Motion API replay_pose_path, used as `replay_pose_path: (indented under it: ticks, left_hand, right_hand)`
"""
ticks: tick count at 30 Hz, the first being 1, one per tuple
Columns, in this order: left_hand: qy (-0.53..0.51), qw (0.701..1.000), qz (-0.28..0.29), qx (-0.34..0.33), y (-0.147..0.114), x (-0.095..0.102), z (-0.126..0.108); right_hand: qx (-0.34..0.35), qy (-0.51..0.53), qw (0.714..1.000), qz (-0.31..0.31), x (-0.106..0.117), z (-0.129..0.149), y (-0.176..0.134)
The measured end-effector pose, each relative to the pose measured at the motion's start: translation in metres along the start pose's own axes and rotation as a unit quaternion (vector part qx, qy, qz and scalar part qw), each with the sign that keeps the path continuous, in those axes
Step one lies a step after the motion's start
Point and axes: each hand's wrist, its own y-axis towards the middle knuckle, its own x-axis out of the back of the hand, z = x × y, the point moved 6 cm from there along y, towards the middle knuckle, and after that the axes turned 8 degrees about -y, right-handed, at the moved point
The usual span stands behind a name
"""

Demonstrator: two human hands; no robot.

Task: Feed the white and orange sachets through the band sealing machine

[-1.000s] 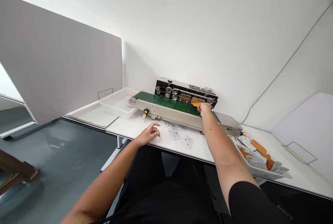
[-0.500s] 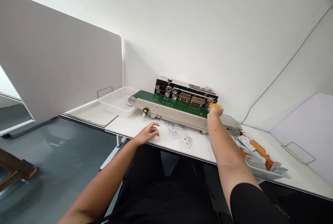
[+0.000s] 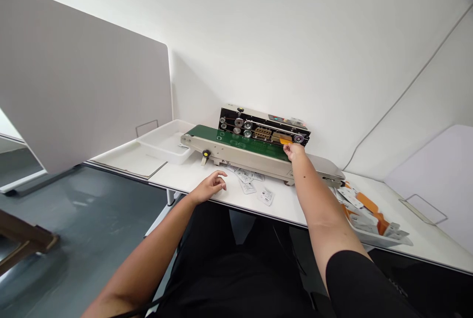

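Note:
My right hand (image 3: pixel 294 151) pinches an orange sachet (image 3: pixel 285 141) at the right part of a band sealing machine (image 3: pixel 266 123). The sachet's far edge is at the sealing bars, above the green conveyor belt (image 3: pixel 236 142). My left hand (image 3: pixel 210 187) rests at the table's front edge with its fingers loosely curled apart and nothing in them. Just right of it, several white printed sachets (image 3: pixel 248 186) lie on the table below the conveyor.
A white plastic tray (image 3: pixel 176 156) stands at the conveyor's left end. On the right, a clear bin (image 3: pixel 401 242) holds several orange and white sachets (image 3: pixel 367 203). Grey partition panels (image 3: pixel 92 81) flank the table, and a white wall stands behind the machine.
My right hand has moved left along the sealing machine with the orange sachet, from its right-end wheel to the sealing bars. My left hand has stayed nearly still.

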Motion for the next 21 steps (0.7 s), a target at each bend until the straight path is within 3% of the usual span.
replay_pose_path:
  ticks: [3, 5, 7, 9, 11, 13, 15, 18, 21]
  left_hand:
    - [0.004, 1.0, -0.003, 0.0, 0.0, 0.0, 0.0]
    - [0.004, 1.0, -0.003, -0.002, 0.0, 0.0, 0.0]
    - [0.002, 1.0, -0.004, -0.006, 0.0, 0.0, -0.001]
    - [0.001, 1.0, -0.005, -0.01, 0.0, 0.0, -0.003]
    - [0.001, 1.0, -0.005, -0.009, -0.001, -0.001, -0.004]
    - [0.005, 1.0, -0.004, -0.005, -0.001, -0.002, -0.005]
    - [0.014, 1.0, -0.004, 0.0, 0.0, -0.002, -0.005]
    - [0.028, 1.0, -0.006, 0.007, 0.0, -0.002, -0.004]
    - [0.037, 0.999, -0.011, 0.01, 0.001, -0.002, -0.002]
  right_hand:
    - [-0.024, -0.023, 0.999, -0.011, -0.003, -0.001, -0.012]
    - [0.005, -0.053, 0.998, -0.038, 0.001, 0.003, -0.027]
    - [0.115, -0.121, 0.981, -0.1, 0.011, 0.012, -0.055]
    - [0.256, -0.201, 0.937, -0.129, 0.015, 0.017, -0.095]
    - [0.332, -0.271, 0.902, -0.043, 0.008, 0.002, -0.135]
    - [0.326, -0.353, 0.869, 0.116, -0.003, -0.033, -0.167]
    - [0.295, -0.437, 0.823, 0.214, -0.002, -0.072, -0.191]
    - [0.249, -0.548, 0.764, 0.232, 0.016, -0.117, -0.203]
    - [0.223, -0.613, 0.726, 0.218, 0.033, -0.139, -0.203]
